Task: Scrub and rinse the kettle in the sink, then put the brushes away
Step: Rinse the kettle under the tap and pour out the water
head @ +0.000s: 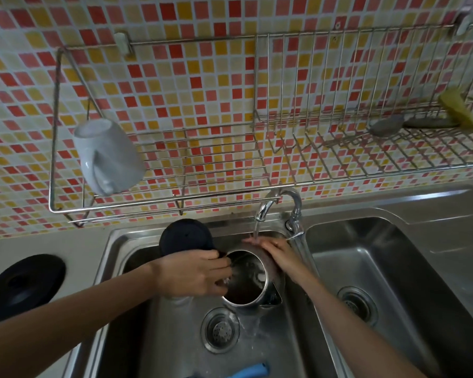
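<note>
In the left basin of the sink (159,336) the kettle (246,279) lies tipped on its side, lid (186,236) swung open, mouth facing up. The left hand (194,274) grips it at the rim, fingers curled. The right hand (276,251) lies flat, fingers fairly straight, on the outer wall under water running from the tap (281,203). This looks like rinsing. Next, probably, turning the kettle so the stream reaches inside, then picking up the blue handle (250,371), perhaps a brush.
</note>
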